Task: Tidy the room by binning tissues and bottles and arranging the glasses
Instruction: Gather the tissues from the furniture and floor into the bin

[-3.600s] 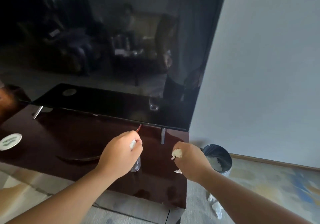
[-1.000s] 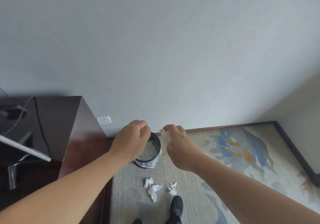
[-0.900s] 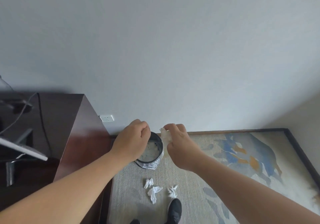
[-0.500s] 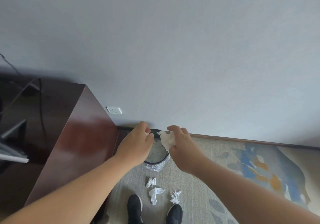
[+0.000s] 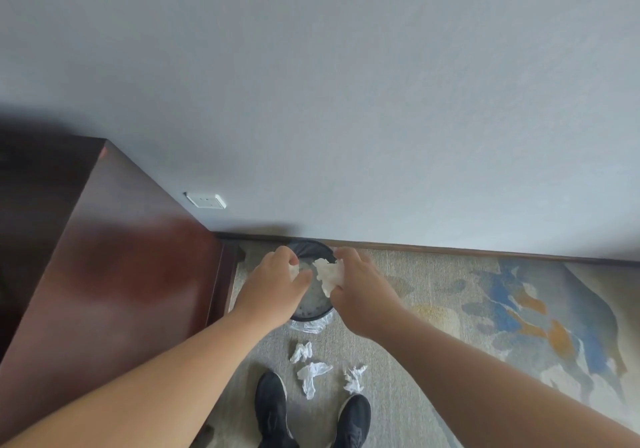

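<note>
A dark round bin (image 5: 311, 250) with a clear plastic liner stands on the floor against the wall. Both my hands hover over its mouth. My right hand (image 5: 360, 288) pinches a crumpled white tissue (image 5: 329, 274) above the opening. My left hand (image 5: 277, 285) holds a small bit of tissue (image 5: 294, 269) between curled fingers, mostly hidden by them. Three crumpled tissues lie on the carpet in front of the bin: one (image 5: 300, 351), another (image 5: 311, 375) and a third (image 5: 354, 378).
A dark wooden cabinet (image 5: 114, 274) stands close to the left of the bin. My black shoes (image 5: 272, 409) are just behind the fallen tissues. A patterned rug (image 5: 519, 316) spreads to the right. A wall socket (image 5: 206, 200) sits low on the grey wall.
I turned from the TV cabinet to the bin, carrying tissues in both hands. In the last second both hands dropped lower over the bin's mouth and the view tilted down.
</note>
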